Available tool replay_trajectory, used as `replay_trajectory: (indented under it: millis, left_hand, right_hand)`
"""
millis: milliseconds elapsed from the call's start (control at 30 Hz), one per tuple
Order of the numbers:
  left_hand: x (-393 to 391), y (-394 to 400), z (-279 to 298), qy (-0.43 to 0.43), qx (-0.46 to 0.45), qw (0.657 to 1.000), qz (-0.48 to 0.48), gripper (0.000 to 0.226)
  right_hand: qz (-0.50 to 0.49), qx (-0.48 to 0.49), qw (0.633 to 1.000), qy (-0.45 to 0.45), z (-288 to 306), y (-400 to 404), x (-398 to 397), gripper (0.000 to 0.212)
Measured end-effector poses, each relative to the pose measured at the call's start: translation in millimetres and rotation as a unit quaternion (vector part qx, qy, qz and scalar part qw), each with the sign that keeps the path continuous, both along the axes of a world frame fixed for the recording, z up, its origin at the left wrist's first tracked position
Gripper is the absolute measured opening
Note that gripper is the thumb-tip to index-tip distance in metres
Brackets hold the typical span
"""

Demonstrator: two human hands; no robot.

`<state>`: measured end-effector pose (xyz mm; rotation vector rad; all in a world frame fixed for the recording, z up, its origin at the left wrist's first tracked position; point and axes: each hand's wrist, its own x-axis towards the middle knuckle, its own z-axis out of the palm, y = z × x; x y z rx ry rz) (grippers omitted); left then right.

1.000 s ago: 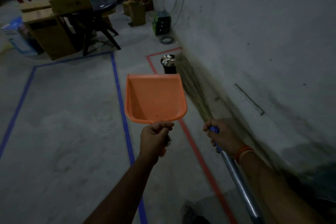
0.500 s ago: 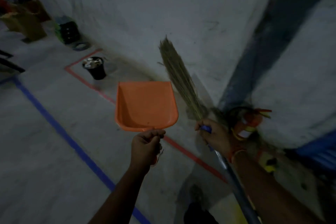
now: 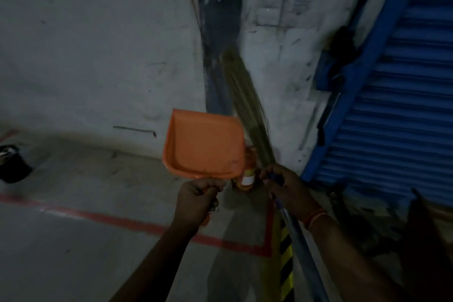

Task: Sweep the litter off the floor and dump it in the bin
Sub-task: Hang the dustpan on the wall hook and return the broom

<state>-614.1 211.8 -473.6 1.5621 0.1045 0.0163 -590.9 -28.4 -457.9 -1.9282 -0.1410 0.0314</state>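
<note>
My left hand [image 3: 197, 200] grips the handle of an orange dustpan [image 3: 204, 143], held up in front of me with its tray showing no litter. My right hand [image 3: 285, 187] holds a broom [image 3: 247, 103] by its metal pole, the straw bristles pointing up and away toward the wall corner. A small black bin [image 3: 12, 167] with pale litter inside stands on the floor at the far left edge, partly cut off. An orange object with a white label [image 3: 246, 179] sits on the floor behind the dustpan.
A white scuffed wall [image 3: 98, 56] runs across the back with a dark vertical strip at the corner. A blue roller shutter [image 3: 404, 105] fills the right. Red tape [image 3: 122, 222] and a yellow-black striped strip [image 3: 285, 252] mark the concrete floor.
My view has swung right: the bin slid from centre to the far left edge and the blue shutter came into view. Both hands keep the same hold on dustpan and broom.
</note>
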Motion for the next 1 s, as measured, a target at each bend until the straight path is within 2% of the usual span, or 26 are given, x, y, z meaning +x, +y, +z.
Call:
replay_trajectory:
  millis: [167, 300, 433, 533, 633, 800, 1000]
  left_hand:
    - [46, -94, 30, -0.036, 0.008, 0.995, -0.093, 0.028]
    - [89, -144, 60, -0.048, 0.061, 0.986, -0.146, 0.033]
    - [134, -173, 115, -0.071, 0.154, 0.959, -0.227, 0.026]
    - [174, -182, 163, -0.082, 0.213, 0.926, -0.300, 0.025]
    - [217, -182, 208, -0.091, 0.292, 0.874, -0.377, 0.027]
    - [282, -198, 282, -0.070, 0.421, 0.755, -0.498, 0.029]
    - [339, -238, 363, -0.034, 0.596, 0.574, -0.561, 0.027]
  right_hand:
    - [-0.042, 0.001, 0.999, -0.031, 16, -98, 30, 0.018]
    - [-0.051, 0.003, 0.995, -0.087, 41, -153, 51, 0.025]
    - [-0.083, 0.040, 0.990, -0.111, 69, -188, 80, 0.014]
    - [-0.081, 0.067, 0.982, -0.155, 97, -205, 103, 0.020]
    - [-0.089, 0.092, 0.974, -0.188, 125, -214, 122, 0.021]
    - [-0.109, 0.086, 0.959, -0.246, 162, -221, 158, 0.023]
    - [-0.137, 0.091, 0.952, -0.258, 189, -229, 202, 0.023]
